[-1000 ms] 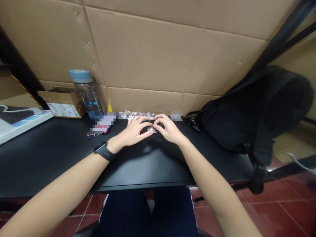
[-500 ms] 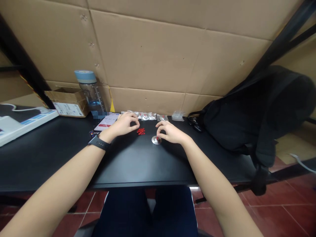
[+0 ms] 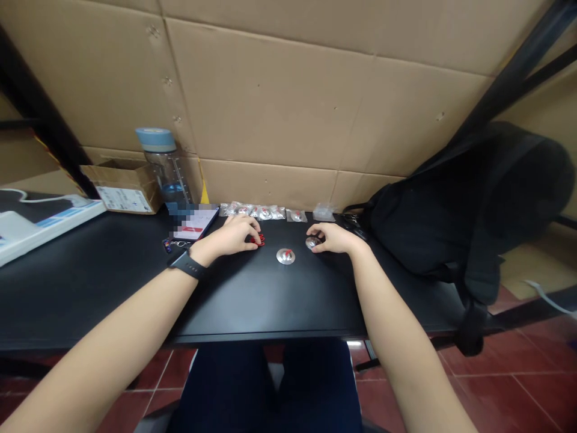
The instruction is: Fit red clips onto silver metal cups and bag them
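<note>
My left hand [image 3: 240, 235] has its thumb and fingers closed on a small bundle of red cord [image 3: 258, 240] lying on the black table. In front of me, between the two hands, a shiny finger cymbal [image 3: 284, 257] lies flat, a red loop at its domed middle. My right hand [image 3: 332, 237] curls its thumb and fingers about the edge of a second finger cymbal [image 3: 311, 243], partly covered by the fingers. Whether that cymbal is lifted off the table cannot be made out.
Several finger cymbals in clear packets [image 3: 265, 212] line the back beside a clear plastic bag [image 3: 323, 211]. At left stand a phone [image 3: 198, 221], a water bottle [image 3: 164, 168], a cardboard box [image 3: 124, 195] and a white power strip [image 3: 58, 227]. A black backpack [image 3: 442, 210] fills the right.
My right hand has moved right, off the middle finger cymbal, which stays on the table, to another cymbal. My left hand has come down onto the red cord.
</note>
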`<state>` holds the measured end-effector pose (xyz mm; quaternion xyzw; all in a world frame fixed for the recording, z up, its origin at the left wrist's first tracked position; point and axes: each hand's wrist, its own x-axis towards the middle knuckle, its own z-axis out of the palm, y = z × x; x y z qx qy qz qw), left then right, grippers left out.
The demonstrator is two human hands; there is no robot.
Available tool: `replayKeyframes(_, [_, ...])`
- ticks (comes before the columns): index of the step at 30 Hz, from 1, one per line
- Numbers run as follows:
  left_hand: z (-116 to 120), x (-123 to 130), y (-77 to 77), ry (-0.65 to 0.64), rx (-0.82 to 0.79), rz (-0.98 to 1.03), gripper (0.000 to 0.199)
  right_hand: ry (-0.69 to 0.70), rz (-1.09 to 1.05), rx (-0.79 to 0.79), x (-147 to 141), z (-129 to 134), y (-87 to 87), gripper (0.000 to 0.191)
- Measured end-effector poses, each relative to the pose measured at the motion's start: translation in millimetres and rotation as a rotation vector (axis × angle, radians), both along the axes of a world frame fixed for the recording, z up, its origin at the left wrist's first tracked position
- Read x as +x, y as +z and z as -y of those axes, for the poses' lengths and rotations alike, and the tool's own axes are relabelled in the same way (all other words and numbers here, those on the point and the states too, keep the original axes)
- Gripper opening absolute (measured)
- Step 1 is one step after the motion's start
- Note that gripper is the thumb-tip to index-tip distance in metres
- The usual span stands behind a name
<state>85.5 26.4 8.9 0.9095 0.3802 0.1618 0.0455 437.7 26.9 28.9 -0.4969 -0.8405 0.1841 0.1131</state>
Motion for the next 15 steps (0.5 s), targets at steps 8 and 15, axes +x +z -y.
replayKeyframes(8, [6.8,5.7,4.3,0.01,-0.042,-0.011,0.012,0.004,-0.033,-0.024,-2.9,-1.5,-2.1,0.044])
replayKeyframes(15, [4.4,7.0,-1.8,0.007,0.025,0.012,0.012,0.016,-0.051,-0.007,-0.8,-3.7,-4.6,0.043])
